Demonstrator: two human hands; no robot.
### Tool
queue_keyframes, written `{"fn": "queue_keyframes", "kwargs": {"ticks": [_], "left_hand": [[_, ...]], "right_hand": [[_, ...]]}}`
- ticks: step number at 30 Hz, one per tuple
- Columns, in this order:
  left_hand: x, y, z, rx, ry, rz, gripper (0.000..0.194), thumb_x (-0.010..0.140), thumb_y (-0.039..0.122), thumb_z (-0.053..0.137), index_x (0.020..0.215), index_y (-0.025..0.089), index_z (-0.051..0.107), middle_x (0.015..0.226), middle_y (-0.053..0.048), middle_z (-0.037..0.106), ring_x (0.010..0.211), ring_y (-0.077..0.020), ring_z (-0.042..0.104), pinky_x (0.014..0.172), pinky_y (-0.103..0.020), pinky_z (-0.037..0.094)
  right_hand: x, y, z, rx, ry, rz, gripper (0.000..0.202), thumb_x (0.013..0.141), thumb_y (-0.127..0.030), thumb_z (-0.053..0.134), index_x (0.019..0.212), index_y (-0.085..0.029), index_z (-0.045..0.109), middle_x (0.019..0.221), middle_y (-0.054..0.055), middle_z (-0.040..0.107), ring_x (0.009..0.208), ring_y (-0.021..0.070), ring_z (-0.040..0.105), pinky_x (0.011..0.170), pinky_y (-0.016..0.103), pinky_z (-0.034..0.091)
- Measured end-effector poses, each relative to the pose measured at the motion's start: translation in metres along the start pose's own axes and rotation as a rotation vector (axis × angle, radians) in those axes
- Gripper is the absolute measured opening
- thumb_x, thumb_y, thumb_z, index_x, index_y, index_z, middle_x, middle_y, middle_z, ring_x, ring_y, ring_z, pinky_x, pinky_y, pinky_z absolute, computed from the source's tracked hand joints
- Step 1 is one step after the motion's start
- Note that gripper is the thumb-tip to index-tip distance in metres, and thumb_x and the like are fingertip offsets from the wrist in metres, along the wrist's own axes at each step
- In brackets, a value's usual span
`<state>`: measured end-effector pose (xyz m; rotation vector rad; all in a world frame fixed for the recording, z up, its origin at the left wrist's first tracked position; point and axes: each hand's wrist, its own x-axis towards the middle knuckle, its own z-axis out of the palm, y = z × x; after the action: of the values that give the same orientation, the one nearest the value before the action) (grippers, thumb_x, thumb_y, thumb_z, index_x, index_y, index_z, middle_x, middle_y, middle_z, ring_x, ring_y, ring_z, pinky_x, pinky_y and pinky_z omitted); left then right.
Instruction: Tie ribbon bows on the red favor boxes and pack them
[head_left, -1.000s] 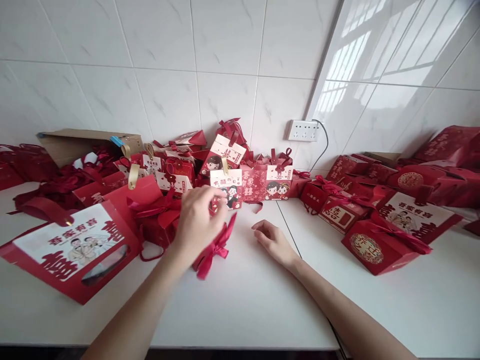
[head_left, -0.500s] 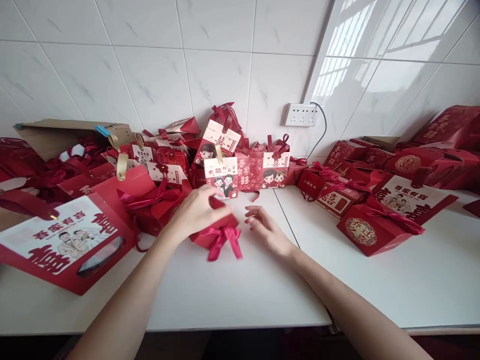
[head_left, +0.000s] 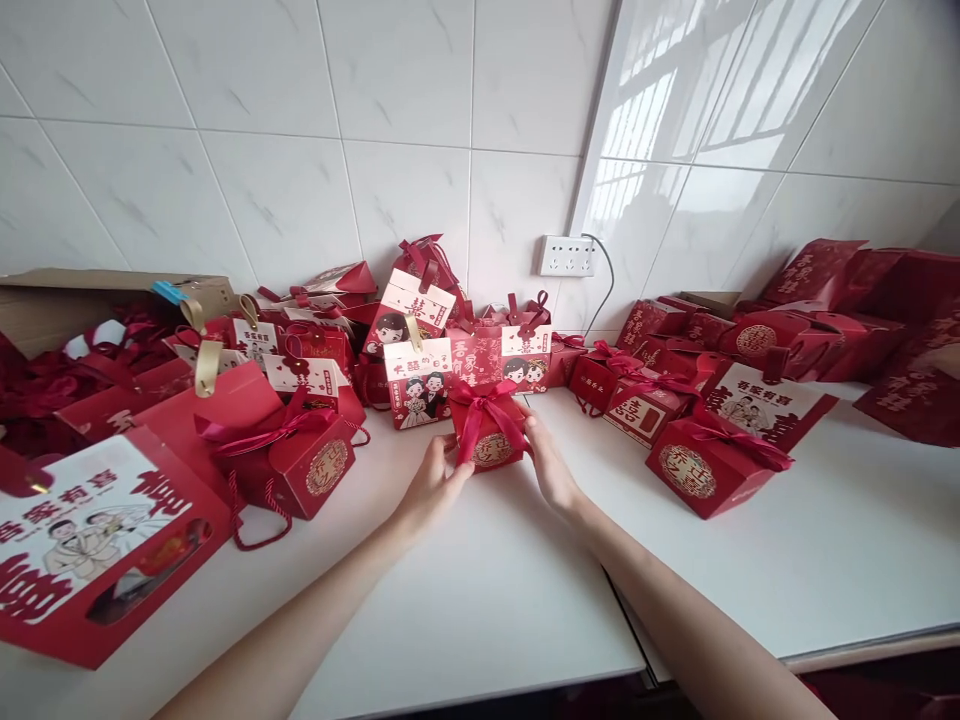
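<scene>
Evidently, the small red box (head_left: 491,452) stood on the white table (head_left: 480,590), at the middle, between the two hands of the person. A wine-red ribbon (head_left: 486,402) was tied over its top in a bow, and a round gold emblem was visible on its front. The left hand (head_left: 431,485) was closed around the lower left side, with the thumb near one tail of the ribbon. The right hand (head_left: 551,465) lay along the right side, its fingers close together and bent a little against the box. Just behind it, on the left, a box with a bridal couple (head_left: 417,392) stood upright, and next to this was a red patterned box (head_left: 475,352). Farther to the left there was a ribboned box with a rope handle (head_left: 311,470), and nearer to the front edge, a large tilted gift box (head_left: 97,520) with a white panel. On the right, well apart from the hands, another emblem box (head_left: 701,472) rested before a pile of red packages (head_left: 814,330). At the back, a white socket strip (head_left: 568,256) with a dark cable (head_left: 611,280) was fixed on the tiled wall (head_left: 405,80).
</scene>
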<state>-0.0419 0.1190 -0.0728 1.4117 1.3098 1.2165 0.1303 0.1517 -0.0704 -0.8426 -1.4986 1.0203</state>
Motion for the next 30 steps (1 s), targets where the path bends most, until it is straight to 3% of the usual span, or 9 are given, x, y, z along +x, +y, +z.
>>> {"fn": "queue_keyframes", "kwargs": {"ticks": [4, 9, 12, 14, 18, 22, 26, 30], "left_hand": [[0.003, 0.002, -0.009, -0.199, -0.079, 0.144, 0.042, 0.076, 0.044, 0.053, 0.113, 0.024, 0.048, 0.126, -0.007, 0.053, 0.119, -0.0273, 0.047, 0.095, -0.04, 0.043], [0.009, 0.002, -0.012, -0.385, -0.014, 0.227, 0.048, 0.084, 0.058, 0.034, 0.114, 0.023, 0.048, 0.122, -0.008, 0.054, 0.121, -0.026, 0.045, 0.095, -0.039, 0.042], [0.006, 0.006, -0.01, -0.282, 0.051, 0.199, 0.053, 0.078, 0.059, 0.047, 0.117, 0.023, 0.042, 0.122, -0.009, 0.051, 0.119, -0.0272, 0.046, 0.092, -0.04, 0.045], [0.003, 0.01, -0.008, -0.169, 0.093, 0.191, 0.063, 0.07, 0.052, 0.061, 0.122, 0.024, 0.037, 0.125, -0.01, 0.046, 0.121, -0.029, 0.043, 0.088, -0.04, 0.048], [-0.001, 0.013, -0.008, 0.031, 0.031, 0.196, 0.081, 0.066, 0.04, 0.067, 0.133, 0.024, 0.026, 0.138, -0.014, 0.028, 0.126, -0.032, 0.036, 0.086, -0.041, 0.05], [0.005, 0.012, -0.015, 0.055, -0.079, 0.201, 0.086, 0.067, 0.038, 0.066, 0.138, 0.022, 0.019, 0.14, -0.016, 0.026, 0.13, -0.0307, 0.03, 0.089, -0.04, 0.049], [0.008, 0.014, -0.018, 0.074, -0.13, 0.212, 0.087, 0.069, 0.035, 0.067, 0.139, 0.024, 0.016, 0.141, -0.014, 0.029, 0.131, -0.0287, 0.031, 0.095, -0.042, 0.046], [0.002, 0.015, -0.012, 0.076, -0.038, 0.333, 0.089, 0.066, 0.029, 0.07, 0.137, 0.027, 0.017, 0.142, -0.013, 0.029, 0.129, -0.0284, 0.035, 0.098, -0.042, 0.044]], "right_hand": [[-0.003, -0.011, -0.004, 0.053, -0.034, 0.015, 0.045, 0.087, -0.057, 0.037, 0.122, -0.03, 0.044, 0.135, 0.006, 0.046, 0.125, 0.0246, 0.043, 0.095, 0.046, 0.043], [-0.009, -0.023, 0.003, 0.033, -0.003, -0.088, 0.042, 0.08, -0.058, 0.051, 0.107, -0.027, 0.043, 0.124, 0.008, 0.048, 0.12, 0.0244, 0.045, 0.092, 0.044, 0.045], [-0.011, -0.023, 0.007, 0.023, -0.026, -0.082, 0.042, 0.075, -0.053, 0.06, 0.101, -0.026, 0.041, 0.117, 0.008, 0.048, 0.113, 0.0233, 0.048, 0.088, 0.042, 0.049], [-0.011, -0.021, 0.009, -0.004, -0.055, -0.058, 0.041, 0.075, -0.048, 0.063, 0.1, -0.026, 0.039, 0.114, 0.007, 0.048, 0.107, 0.0217, 0.051, 0.083, 0.039, 0.051], [-0.011, -0.018, 0.007, -0.045, -0.088, -0.036, 0.039, 0.077, -0.04, 0.062, 0.099, -0.026, 0.033, 0.101, 0.003, 0.049, 0.086, 0.0158, 0.056, 0.075, 0.036, 0.053], [-0.009, -0.019, 0.003, -0.075, -0.112, -0.1, 0.039, 0.078, -0.046, 0.059, 0.103, -0.026, 0.036, 0.111, 0.006, 0.047, 0.106, 0.0209, 0.051, 0.084, 0.039, 0.049], [-0.009, -0.018, 0.005, -0.114, 0.04, -0.118, 0.026, 0.088, -0.051, 0.04, 0.09, -0.024, 0.038, 0.101, 0.005, 0.054, 0.094, 0.0186, 0.056, 0.082, 0.039, 0.048], [-0.008, -0.014, 0.008, -0.225, 0.109, -0.153, 0.024, 0.09, -0.045, 0.039, 0.079, -0.023, 0.039, 0.097, 0.004, 0.055, 0.089, 0.0165, 0.055, 0.082, 0.036, 0.048]]}}
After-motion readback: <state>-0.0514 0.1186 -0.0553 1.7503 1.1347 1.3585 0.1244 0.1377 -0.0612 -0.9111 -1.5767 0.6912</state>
